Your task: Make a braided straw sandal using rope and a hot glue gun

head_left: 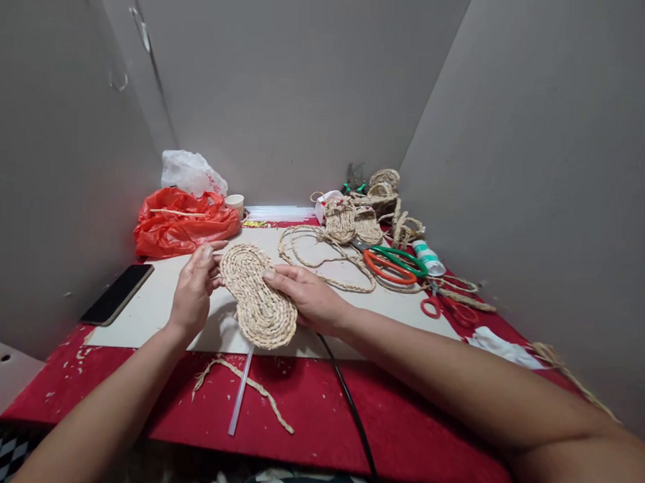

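Observation:
A braided straw shoe sole [258, 296], coiled in rows and narrowed at the waist, is held tilted above the white board. My right hand [312, 295] grips its right edge, thumb on the upper face and fingers underneath. At the left edge is my left hand [193, 289], its fingers apart and their tips at the rim, partly hidden by it; the thumb stays off the sole. Below the sole, a clear glue stick [240, 392] and a short braided straw cord [255, 388] lie near the table's front. A black cable [351, 409] runs under my right forearm.
The white board [140, 318] covers part of the red tablecloth [183, 421]. A phone [117, 295] and red plastic bag [180, 227] are left. Orange-and-green-handled scissors [391, 263], red-handled scissors [432, 305], straw cord [347, 284] and woven straw pieces [339, 221] lie right. Grey panels enclose the table.

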The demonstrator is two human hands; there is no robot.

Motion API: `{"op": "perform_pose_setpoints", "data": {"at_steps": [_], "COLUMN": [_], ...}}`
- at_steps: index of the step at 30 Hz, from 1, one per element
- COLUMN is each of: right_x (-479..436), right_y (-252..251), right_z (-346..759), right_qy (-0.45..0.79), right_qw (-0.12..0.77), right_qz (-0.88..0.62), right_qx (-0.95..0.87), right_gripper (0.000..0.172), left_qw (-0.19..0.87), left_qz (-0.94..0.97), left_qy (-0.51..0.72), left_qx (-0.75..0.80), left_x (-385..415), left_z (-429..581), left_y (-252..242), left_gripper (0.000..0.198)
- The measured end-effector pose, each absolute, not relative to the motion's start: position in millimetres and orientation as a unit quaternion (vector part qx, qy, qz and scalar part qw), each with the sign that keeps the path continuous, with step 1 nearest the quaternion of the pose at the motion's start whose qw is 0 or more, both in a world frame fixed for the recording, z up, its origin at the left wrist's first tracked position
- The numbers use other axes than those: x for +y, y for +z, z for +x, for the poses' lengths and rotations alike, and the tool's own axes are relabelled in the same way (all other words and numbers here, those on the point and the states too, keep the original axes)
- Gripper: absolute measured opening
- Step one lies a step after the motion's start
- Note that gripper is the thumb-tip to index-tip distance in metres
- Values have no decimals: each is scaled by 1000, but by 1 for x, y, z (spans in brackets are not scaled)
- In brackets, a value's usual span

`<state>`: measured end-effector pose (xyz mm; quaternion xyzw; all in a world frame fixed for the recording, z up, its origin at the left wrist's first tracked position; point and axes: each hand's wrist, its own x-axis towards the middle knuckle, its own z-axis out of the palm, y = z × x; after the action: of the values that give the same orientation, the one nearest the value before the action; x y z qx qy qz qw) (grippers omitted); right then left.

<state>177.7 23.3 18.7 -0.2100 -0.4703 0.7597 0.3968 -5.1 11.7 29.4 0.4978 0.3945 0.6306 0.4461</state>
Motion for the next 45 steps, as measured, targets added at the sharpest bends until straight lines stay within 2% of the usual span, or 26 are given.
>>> {"op": "perform_pose_setpoints", "data": {"at_steps": [6, 9, 14, 19, 21, 23, 26, 30, 36, 42, 45], "right_x": [26, 29, 34, 36, 36, 37, 42, 48, 44, 46, 51], "right_y": [18, 15, 6, 1, 5, 10, 15, 13, 16, 17, 22], "right_z": [176, 175, 173, 173, 175, 178, 183, 184, 181, 184, 190], "right_qy": [758, 763, 729, 692, 671, 639, 588, 542, 535, 574, 549], "right_qw": [430, 432, 420, 376, 351, 366, 427, 468, 449, 433, 465], "right_qz": [-199, -178, -198, -235, -278, -313, -332, -327, -326, -333, -324], "right_qx": [-449, -447, -504, -569, -591, -600, -601, -617, -637, -610, -614], "right_gripper": [26, 30, 37, 47, 52, 55, 53, 40, 25, 29, 29], "left_qw": [557, 574, 608, 622, 622, 617, 612, 629, 655, 649, 607], "left_qz": [466, 468, 442, 393, 378, 365, 363, 380, 386, 465, 498], "left_qy": [572, 570, 573, 575, 581, 591, 592, 560, 521, 482, 496], "left_qx": [380, 356, 325, 357, 365, 369, 378, 382, 387, 362, 370], "left_x": [11, 13, 15, 12, 12, 14, 16, 15, 9, 6, 12], "left_z": [4, 5, 3, 6, 6, 4, 2, 1, 7, 10, 2], "left_y": [19, 16, 16, 15, 15, 14, 11, 6, 9, 12, 11], "left_gripper": [55, 60, 50, 27, 25, 26, 28, 27, 28, 28, 27]}}
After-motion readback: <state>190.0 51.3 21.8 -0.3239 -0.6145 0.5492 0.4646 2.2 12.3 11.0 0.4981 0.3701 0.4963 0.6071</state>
